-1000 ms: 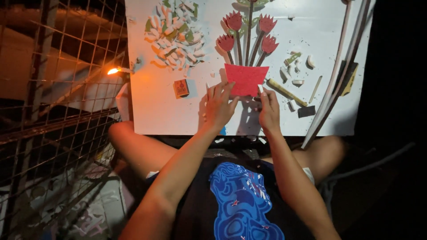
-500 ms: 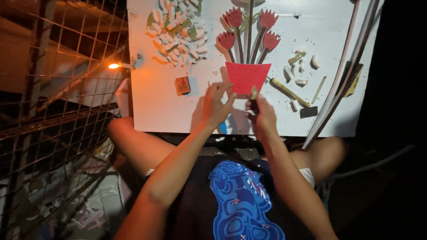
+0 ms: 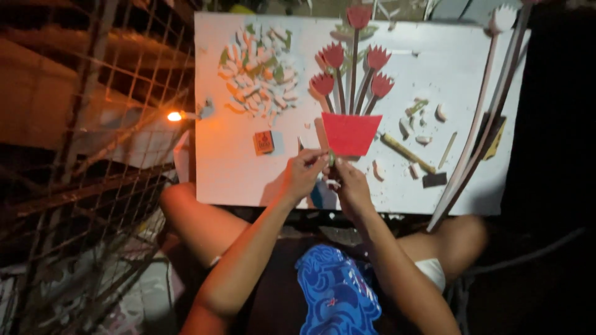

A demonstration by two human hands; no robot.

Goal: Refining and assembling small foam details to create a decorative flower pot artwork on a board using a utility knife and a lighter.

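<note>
White board on lap, dim spot beside a wire grid [image 3: 74, 124]: both hands pinched together on a small piece just under the red pot cutout

White board [image 3: 236, 174] carried the collage; left hand [image 3: 304, 175] and right hand [image 3: 351, 186] met near the board's bottom edge, fingertips closed on a small greenish piece [image 3: 331, 160], too small to identify. Red pot cutout [image 3: 351, 133] sat mid-board, touching the stems above. Count: five red flowers [image 3: 333, 56] on stems, one pot, one pile of pale scraps [image 3: 261, 71] toward the top-left corner, one small orange box [image 3: 263, 142], one dark block [image 3: 434, 180] toward the bottom-right corner. Risks, my read: low light could cause misplacement; a hand brushing the pot could knock it off the stems; the tilted board could shed loose scraps
</note>
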